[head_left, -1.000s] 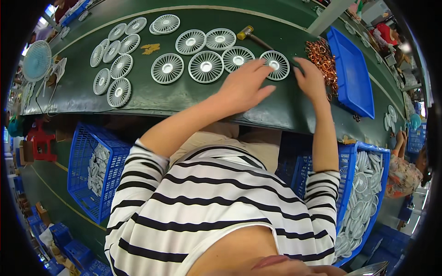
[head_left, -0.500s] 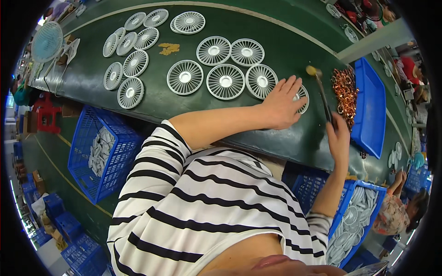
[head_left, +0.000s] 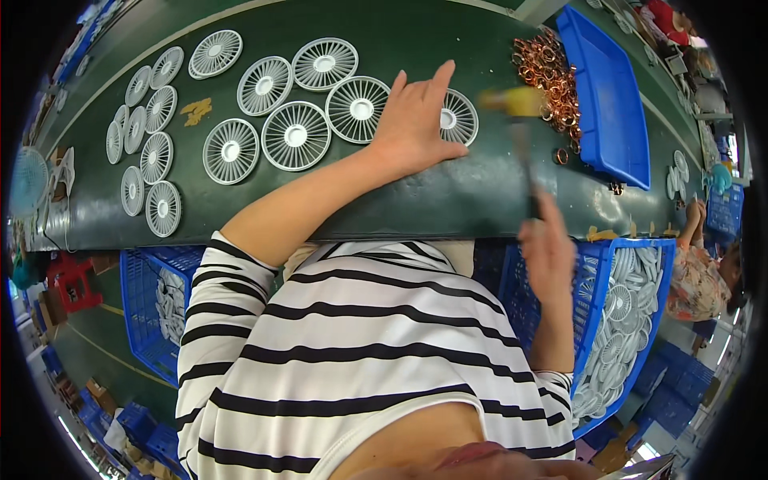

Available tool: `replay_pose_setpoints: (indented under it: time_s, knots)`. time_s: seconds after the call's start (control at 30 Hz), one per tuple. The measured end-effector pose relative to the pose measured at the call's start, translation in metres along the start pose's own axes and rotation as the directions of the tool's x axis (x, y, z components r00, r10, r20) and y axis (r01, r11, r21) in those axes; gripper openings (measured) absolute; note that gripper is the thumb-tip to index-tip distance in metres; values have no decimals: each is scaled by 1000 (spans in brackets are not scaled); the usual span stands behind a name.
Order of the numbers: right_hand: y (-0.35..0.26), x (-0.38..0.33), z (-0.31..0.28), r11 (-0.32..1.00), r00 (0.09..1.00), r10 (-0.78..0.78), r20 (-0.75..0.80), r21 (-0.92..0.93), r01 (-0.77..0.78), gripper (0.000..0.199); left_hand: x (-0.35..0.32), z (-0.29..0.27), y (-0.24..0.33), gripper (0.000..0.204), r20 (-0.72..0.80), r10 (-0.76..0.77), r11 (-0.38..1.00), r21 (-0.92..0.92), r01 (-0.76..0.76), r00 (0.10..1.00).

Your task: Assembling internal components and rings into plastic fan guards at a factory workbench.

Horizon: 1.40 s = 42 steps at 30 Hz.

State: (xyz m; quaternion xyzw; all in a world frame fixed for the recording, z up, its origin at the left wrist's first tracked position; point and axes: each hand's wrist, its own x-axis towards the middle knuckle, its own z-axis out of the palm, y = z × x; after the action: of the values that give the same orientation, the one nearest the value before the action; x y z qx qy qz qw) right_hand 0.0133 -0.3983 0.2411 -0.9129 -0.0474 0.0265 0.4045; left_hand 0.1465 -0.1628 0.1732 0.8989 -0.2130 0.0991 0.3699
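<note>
My left hand (head_left: 416,124) is spread over the left side of a white spoked round grille (head_left: 462,118) lying on the green table. Its thumb rests by the grille's near edge and the fingers stretch away from me, covering part of it. In my right hand (head_left: 550,252) is the dark handle of a mallet (head_left: 524,104), its yellow head raised near the grille and blurred by motion. Larger spoked grilles (head_left: 296,136) lie in a group to the left of my left hand. One copper-coloured ring (head_left: 561,156) sits apart, right of the mallet.
A heap of copper-coloured rings (head_left: 552,72) lies beside a blue tray (head_left: 606,100). Smaller grilles (head_left: 164,208) spread over the table's left part, near a tan patch (head_left: 197,110). Blue crates (head_left: 604,320) with white parts stand below the table edge. Another person (head_left: 700,280) is at far right.
The view has turned, so the table now lies level in front of me. My left hand has spread its thumb and fingers around the small grille; the mallet head has swung left towards it.
</note>
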Motion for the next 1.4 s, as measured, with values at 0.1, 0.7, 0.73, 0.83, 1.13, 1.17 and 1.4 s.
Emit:
replay_pose_setpoints:
  time_s: [0.1, 0.7, 0.73, 0.83, 1.13, 1.17, 1.4]
  knots:
    - [26, 17, 11, 991, 997, 27, 65, -132, -19, 42, 3, 1, -3, 115, -1, -9, 1000, -4, 9, 1000]
    - [10, 12, 12, 997, 955, 41, 295, -72, -20, 35, -54, -73, -41, 64, 125, 111, 809, 564, -163, 986]
    - [11, 12, 14, 997, 953, 42, 299, -73, -20, 35, -55, -71, -41, 60, 141, 114, 802, 571, -175, 983]
    - [15, 18, 19, 988, 995, 7, 95, -154, 7, 35, -54, -60, -35, 53, 169, 139, 897, 396, -196, 976]
    - [-7, 27, 36, 968, 968, -136, 213, -178, 175, 39, -50, -47, -24, 106, 52, -81, 994, -63, 85, 995]
    - [-9, 30, 35, 967, 965, -144, 219, -176, 185, 39, -49, -49, -25, 106, 66, -103, 989, -99, 109, 992]
    - [-28, 37, 40, 984, 982, -123, 145, -107, 139, 36, -53, -53, -22, 113, 90, -150, 978, -130, 161, 985]
